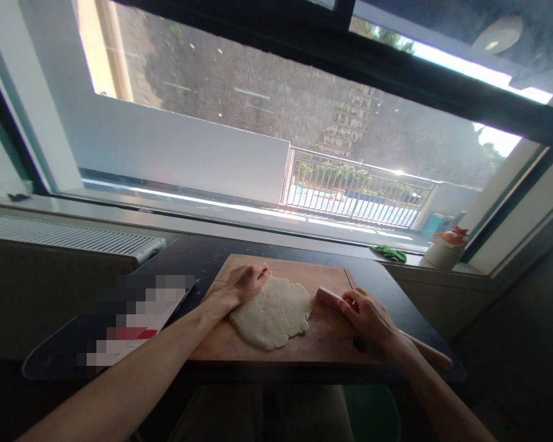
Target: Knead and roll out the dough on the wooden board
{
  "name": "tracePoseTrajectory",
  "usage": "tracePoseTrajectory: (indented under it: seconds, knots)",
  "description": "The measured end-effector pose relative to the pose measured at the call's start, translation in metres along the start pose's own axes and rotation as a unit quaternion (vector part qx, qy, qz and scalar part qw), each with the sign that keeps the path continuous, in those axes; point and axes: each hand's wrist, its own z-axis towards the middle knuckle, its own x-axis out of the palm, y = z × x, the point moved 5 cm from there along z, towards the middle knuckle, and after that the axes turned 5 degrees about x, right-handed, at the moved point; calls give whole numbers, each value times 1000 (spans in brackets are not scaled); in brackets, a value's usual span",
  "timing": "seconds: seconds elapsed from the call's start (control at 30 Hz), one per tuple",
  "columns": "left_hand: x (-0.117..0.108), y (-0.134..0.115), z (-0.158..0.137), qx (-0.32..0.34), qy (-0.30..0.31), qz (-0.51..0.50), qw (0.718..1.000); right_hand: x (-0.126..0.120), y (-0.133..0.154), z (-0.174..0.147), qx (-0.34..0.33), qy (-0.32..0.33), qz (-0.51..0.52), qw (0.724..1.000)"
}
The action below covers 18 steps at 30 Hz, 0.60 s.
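Note:
A flat, uneven round of pale dough lies on a wooden board, its rim ragged and cracked on the right side. My left hand is at the dough's far left edge, fingers curled closed on that edge; the fingertips are partly hidden. To the right of the dough, my right hand is wrapped round a wooden rolling pin. The pin slants from near the dough toward the board's near right corner, passing under my hand and wrist. Its near end sticks out past my forearm, and it is apart from the dough.
The board rests on a dark table. At left lies a blurred flat item with red on it. A radiator stands beyond. On the windowsill are a green cloth and a white pot. Below the table shows something green.

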Motion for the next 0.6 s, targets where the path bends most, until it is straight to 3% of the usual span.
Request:
tracePoseTrajectory:
  seconds: [0.17,0.3,0.5,0.6]
  knots:
    - [-12,-17,16,-36,89,0,995,5,-3,2,8,5,-39,999]
    - [-12,-27,29,-45,166,-33,985,15,26,24,-22,-10,-34,999]
    - [-8,-17,37,-13,261,-122,958,16,64,46,-79,-15,-12,997]
    - [-8,-16,43,-20,246,-153,957,8,71,45,-82,-9,17,996]
